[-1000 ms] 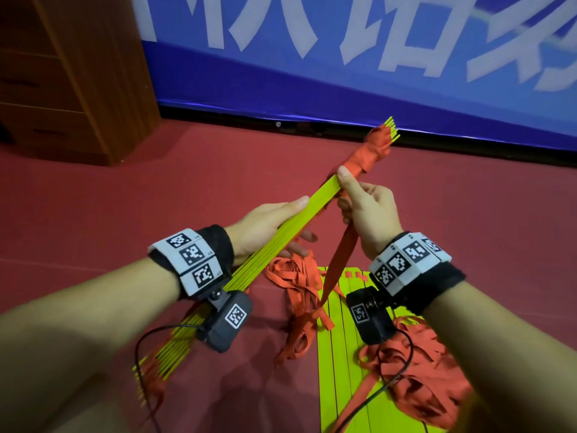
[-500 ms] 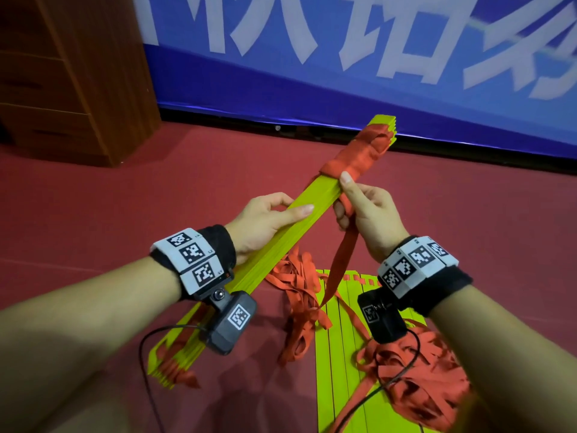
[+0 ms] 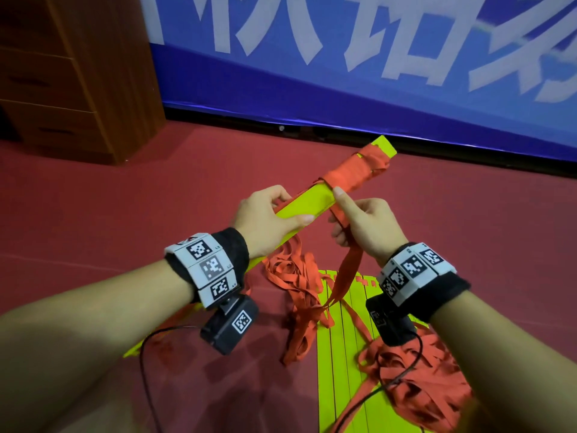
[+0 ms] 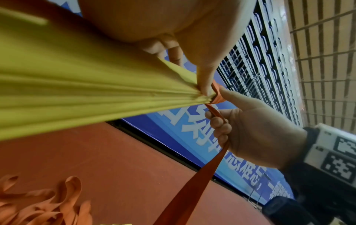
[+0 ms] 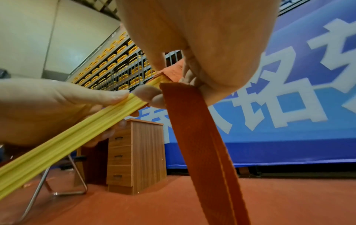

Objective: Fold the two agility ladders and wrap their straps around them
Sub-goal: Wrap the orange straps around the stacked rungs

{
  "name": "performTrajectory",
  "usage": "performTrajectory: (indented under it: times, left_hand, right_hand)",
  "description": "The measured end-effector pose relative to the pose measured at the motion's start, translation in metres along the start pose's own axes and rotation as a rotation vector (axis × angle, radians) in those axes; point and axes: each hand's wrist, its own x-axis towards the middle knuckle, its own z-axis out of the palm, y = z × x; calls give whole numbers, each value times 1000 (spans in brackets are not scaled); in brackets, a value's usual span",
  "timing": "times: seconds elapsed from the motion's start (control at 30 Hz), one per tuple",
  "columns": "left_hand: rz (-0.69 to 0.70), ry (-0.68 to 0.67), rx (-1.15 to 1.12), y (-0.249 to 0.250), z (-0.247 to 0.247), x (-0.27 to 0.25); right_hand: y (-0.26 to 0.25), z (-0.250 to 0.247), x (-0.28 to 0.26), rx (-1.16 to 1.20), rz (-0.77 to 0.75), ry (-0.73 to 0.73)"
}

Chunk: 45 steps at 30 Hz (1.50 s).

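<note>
Yellow-green rungs stacked into a folded ladder [image 3: 304, 204] slant up above the red floor [image 3: 125, 214], the far end pointing toward the blue banner [image 3: 343, 89]. The left hand [image 3: 265, 218] grips this bundle at its middle, thumb lying across the top face and fingers curled underneath. Just beside it, on the banner side, the right hand [image 3: 367, 228] clenches the orange strap [image 3: 349, 267], index finger pressed against the wrapped part [image 3: 356, 171] that covers the bundle's far end. From that fist the strap drops to a loose orange tangle [image 3: 299, 285] on the floor. Below the held bundle, the second ladder [image 3: 340, 354] lies flat on the floor, with its own heap of orange strap [image 3: 431, 389] at its right. A wooden drawer cabinet [image 3: 78, 73] stands left of the banner.
</note>
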Motion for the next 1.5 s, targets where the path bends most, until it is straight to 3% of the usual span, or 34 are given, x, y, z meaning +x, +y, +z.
performTrajectory:
  times: [0.43,0.7,0.87,1.03,1.2,1.3,1.5]
  left_hand:
    - [95,56,332,17,2,-9]
    - [153,78,390,19,1,-16]
    - [184,0,179,13,-5,-9]
    - [136,-124,-82,5,-11,2]
    - [-101,-444,-215,22,-13,-2]
    - [-168,-585,-346,26,-14,-7]
    - [-148,-492,-428,15,-5,-9]
  right_hand:
    - [-4,11,3,-201,-19,211]
    - [-2,13,4,-98,-23,222]
    - [1,6,6,-20,-71,223]
    - [4,-9,6,111,-132,131]
    - [0,-8,0,191,-216,-19]
    - [-1,-7,-1,181,-243,-82]
    - [-1,-12,1,81,-217,-155]
